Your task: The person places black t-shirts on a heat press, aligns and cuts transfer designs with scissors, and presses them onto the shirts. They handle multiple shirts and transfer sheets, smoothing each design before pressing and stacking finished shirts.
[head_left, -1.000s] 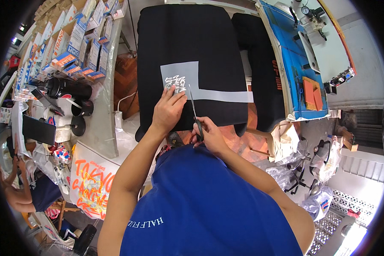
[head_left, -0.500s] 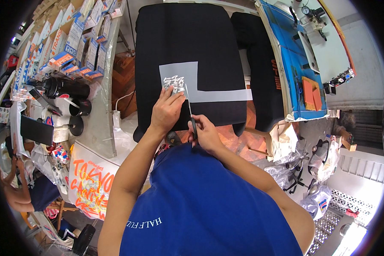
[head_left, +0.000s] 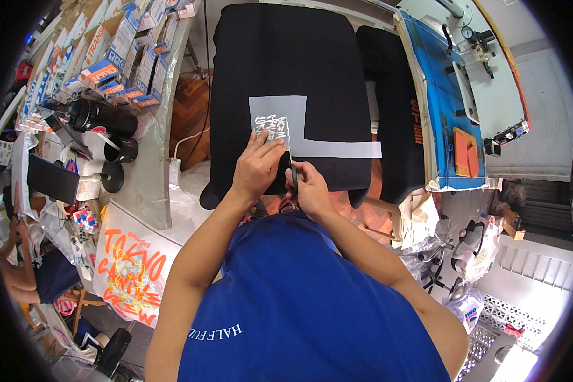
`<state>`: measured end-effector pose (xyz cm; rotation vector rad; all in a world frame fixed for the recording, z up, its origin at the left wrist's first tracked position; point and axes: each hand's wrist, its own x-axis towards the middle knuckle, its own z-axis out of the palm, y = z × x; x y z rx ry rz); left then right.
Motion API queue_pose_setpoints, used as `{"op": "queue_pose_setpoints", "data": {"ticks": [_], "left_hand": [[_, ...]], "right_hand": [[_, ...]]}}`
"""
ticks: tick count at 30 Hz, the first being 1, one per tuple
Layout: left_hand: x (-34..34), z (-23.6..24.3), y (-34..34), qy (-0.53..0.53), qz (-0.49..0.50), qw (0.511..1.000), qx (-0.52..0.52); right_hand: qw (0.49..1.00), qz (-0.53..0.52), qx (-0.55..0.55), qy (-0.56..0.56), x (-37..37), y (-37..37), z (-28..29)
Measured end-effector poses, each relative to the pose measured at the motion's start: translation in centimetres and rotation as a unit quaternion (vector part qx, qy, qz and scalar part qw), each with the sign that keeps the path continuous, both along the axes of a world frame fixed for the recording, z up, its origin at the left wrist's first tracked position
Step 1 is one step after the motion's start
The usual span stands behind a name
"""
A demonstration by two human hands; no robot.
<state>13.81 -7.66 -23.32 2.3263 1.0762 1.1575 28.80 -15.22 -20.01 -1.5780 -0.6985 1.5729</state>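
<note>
A grey L-shaped sheet with white lettering on its left part lies on a black garment spread flat before me. My left hand rests on the sheet's lower left part, fingers stretched over the lettering; its thumb is mostly hidden. In my right hand is a pair of black-handled scissors, fingers wrapped round the handles. The thin blades point away from me, at the sheet just right of the lettering. How far they cut into it is hard to tell.
A second black garment hangs to the right, beside a blue-topped bench with orange blocks. On the left stands a table with cardboard boxes, a black cup and a tablet. Another person's arm shows far left.
The scissors and my right hand have moved forward, farther along the sheet. My left hand stays on the lettered part. The whole view has shifted slightly.
</note>
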Motion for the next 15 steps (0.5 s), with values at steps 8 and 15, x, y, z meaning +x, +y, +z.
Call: {"op": "queue_pose_setpoints", "data": {"ticks": [8,15], "left_hand": [[-1.3,0.4,-2.1,-0.011,0.005,1.000,-0.011],[-0.4,4.7,-1.7,0.061,0.072,0.995,-0.043]], "right_hand": [[1.000,-0.013,-0.007,0.016,0.4,4.9,1.5],[0.997,0.043,0.035,-0.049,3.1,1.5,2.8]]}}
